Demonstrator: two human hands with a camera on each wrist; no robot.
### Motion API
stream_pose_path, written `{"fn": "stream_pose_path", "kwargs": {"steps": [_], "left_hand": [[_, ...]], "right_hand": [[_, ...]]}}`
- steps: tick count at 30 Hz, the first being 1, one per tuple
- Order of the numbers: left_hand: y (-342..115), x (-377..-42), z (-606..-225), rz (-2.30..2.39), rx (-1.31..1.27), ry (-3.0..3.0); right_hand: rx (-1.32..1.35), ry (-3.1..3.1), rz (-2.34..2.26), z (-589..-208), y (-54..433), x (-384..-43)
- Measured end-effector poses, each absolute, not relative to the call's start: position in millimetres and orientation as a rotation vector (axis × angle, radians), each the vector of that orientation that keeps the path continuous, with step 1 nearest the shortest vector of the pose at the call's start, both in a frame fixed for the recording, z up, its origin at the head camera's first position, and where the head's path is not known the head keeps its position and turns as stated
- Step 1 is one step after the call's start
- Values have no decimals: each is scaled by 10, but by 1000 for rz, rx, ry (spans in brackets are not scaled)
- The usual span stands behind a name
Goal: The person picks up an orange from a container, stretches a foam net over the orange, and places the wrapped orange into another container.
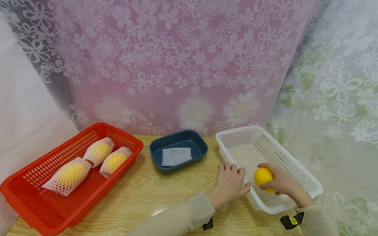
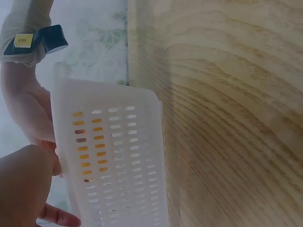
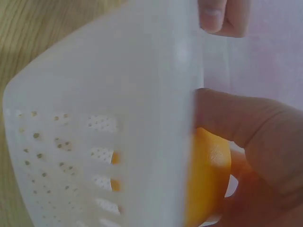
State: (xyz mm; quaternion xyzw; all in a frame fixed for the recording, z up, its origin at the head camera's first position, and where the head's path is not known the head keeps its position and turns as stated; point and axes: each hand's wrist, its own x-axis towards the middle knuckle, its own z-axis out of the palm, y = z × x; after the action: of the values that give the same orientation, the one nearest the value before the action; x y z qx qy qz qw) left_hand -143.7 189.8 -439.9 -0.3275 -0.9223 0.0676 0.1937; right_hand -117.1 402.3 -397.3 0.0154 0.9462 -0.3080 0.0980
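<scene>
My right hand [image 1: 280, 180] holds a yellow-orange round fruit, an orange [image 1: 263, 178], inside the near end of the white basket [image 1: 222, 144]. Its thumb and fingers curl around the fruit, seen also in the right wrist view, where the orange [image 3: 208, 177] is partly hidden by the basket wall [image 3: 156, 71]. At the basket's left rim is my left hand [image 1: 228, 183], fingers loosely bent and holding nothing that I can see. Whether it touches the rim I cannot tell. A white foam net sleeve [image 1: 176, 156] lies flat in the dark blue tray [image 1: 165, 169].
To the left stands a red basket [image 1: 38, 213] with three yellow fruits [image 1: 71, 173] wrapped in white foam nets. The blue tray sits between both baskets at the back of the wooden table [image 1: 153, 193]. Floral curtains [image 1: 177, 65] hang behind and at the right.
</scene>
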Motion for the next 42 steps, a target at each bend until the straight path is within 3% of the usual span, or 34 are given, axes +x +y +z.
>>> {"fn": "stream_pose_path", "kwargs": {"steps": [8,20,32,42], "left_hand": [[1842,-1401,-4289,-13,-991,-2634],[1612,-1163,-4081,-1086,-1192,-2833],[1261,-1088,-4146,-2160,-1159,-2544],[1066,-1067,-4221,-2381,-1002,-2239]], "right_hand": [[-31,2867,-901,-3782,3928,-1153],[-231,3053,-878,-3533,3714,-1059],[-434,3150,-968,-3357,3183,-964],[-566,3128,-1143,-3401,2742,-951]]}}
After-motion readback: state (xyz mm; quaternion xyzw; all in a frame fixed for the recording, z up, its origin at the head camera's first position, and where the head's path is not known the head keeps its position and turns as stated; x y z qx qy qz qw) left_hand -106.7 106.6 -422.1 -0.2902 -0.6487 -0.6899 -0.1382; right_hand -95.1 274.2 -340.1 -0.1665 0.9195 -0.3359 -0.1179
